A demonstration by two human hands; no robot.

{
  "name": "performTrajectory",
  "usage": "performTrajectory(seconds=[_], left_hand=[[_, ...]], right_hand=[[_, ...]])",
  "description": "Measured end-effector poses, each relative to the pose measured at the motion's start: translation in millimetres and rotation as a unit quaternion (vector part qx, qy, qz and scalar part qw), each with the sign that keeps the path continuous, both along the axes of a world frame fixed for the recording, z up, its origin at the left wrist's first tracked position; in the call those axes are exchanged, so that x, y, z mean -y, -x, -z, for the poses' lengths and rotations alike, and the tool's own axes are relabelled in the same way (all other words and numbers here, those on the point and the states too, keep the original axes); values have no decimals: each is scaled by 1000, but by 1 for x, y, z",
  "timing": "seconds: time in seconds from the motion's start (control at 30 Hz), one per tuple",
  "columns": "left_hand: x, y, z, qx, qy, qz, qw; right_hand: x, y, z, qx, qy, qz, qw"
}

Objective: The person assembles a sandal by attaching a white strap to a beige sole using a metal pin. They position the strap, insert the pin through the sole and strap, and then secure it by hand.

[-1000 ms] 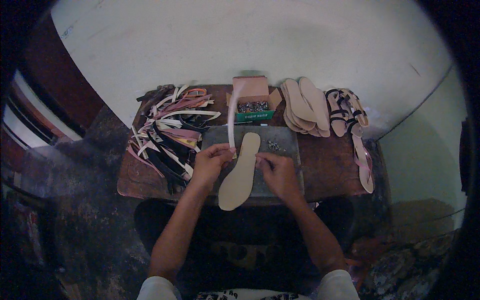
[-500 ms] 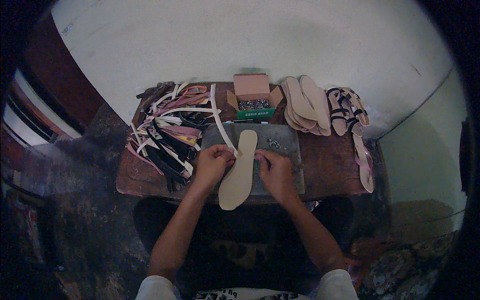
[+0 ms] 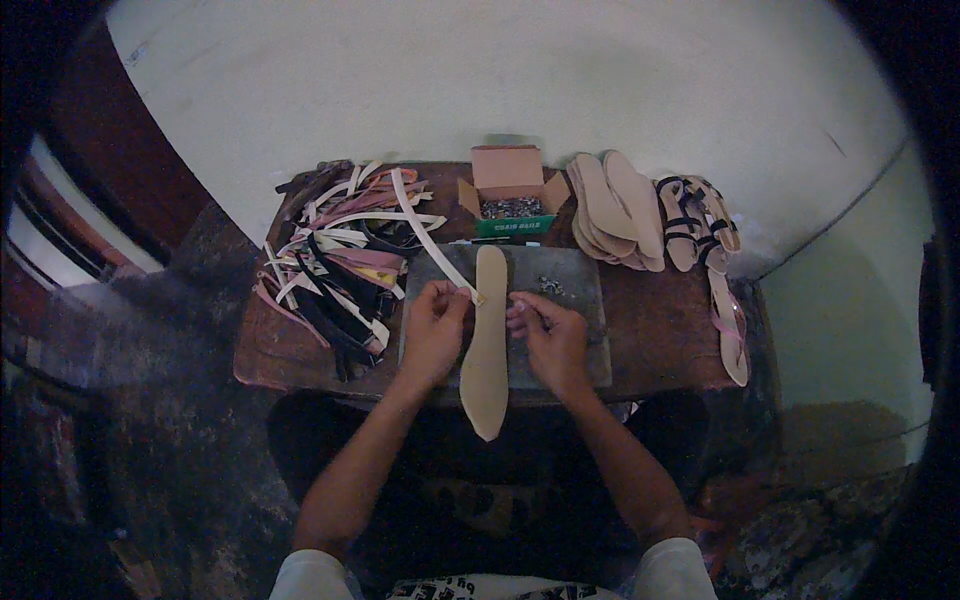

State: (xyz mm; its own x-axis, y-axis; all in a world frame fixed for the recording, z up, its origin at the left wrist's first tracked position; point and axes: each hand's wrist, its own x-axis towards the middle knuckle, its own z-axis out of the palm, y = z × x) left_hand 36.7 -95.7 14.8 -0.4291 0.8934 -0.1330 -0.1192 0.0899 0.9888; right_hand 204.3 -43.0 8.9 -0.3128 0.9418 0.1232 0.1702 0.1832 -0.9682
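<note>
A beige shoe sole (image 3: 487, 345) stands tilted in front of me, heel end away, its wider end overhanging the table's near edge. At its left edge my left hand (image 3: 436, 322) is closed, pinching a long white strap (image 3: 430, 235) against the sole. The strap's free end reaches up and leftward. My right hand (image 3: 550, 335) is close to the sole's right edge, fingers curled together; whether they hold something small is hidden. Under both hands lies a dark grey slab (image 3: 580, 340) with a small heap of nails (image 3: 550, 286) on it.
Left on the brown wooden table (image 3: 660, 340) is a heap of mixed straps (image 3: 340, 250). An open green box (image 3: 510, 208) of nails stands at the back. Stacked beige soles (image 3: 612, 212), black-strapped sandals (image 3: 690, 225) and a pink-strapped sandal (image 3: 730, 325) lie right. A pale wall (image 3: 400, 80) rises behind.
The sole has turned more upright and tilted, looking narrower, and its wide end has swung right and toward me. The strap's free end has swung left. My right fingers have curled differently beside the sole.
</note>
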Motion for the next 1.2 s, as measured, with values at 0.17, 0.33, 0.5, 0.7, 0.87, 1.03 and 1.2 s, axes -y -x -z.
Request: performTrajectory(seconds=[0.17, 0.33, 0.5, 0.7, 0.87, 1.03, 1.2], left_hand=[[0, -13, 20, -131, -43, -69, 988], [4, -20, -1, -105, -61, -45, 992], [5, -23, 0, -93, -77, -31, 992], [8, -25, -4, -80, -74, -11, 994], [4, -9, -12, 76, -61, -55, 994], [8, -12, -10, 119, -45, -10, 992], [9, -17, -16, 143, -69, 14, 987]], right_hand=[[4, 5, 0, 5, -19, 2, 1000], [4, 3, -21, 29, -4, 68, 997], [-7, -5, -23, -108, 110, 37, 987], [-6, -11, -26, -27, 49, -12, 998], [-5, -12, -35, -106, 96, -10, 990], [-3, -12, -37, -23, 116, -6, 993], [1, -11, -40, -62, 100, -10, 993]])
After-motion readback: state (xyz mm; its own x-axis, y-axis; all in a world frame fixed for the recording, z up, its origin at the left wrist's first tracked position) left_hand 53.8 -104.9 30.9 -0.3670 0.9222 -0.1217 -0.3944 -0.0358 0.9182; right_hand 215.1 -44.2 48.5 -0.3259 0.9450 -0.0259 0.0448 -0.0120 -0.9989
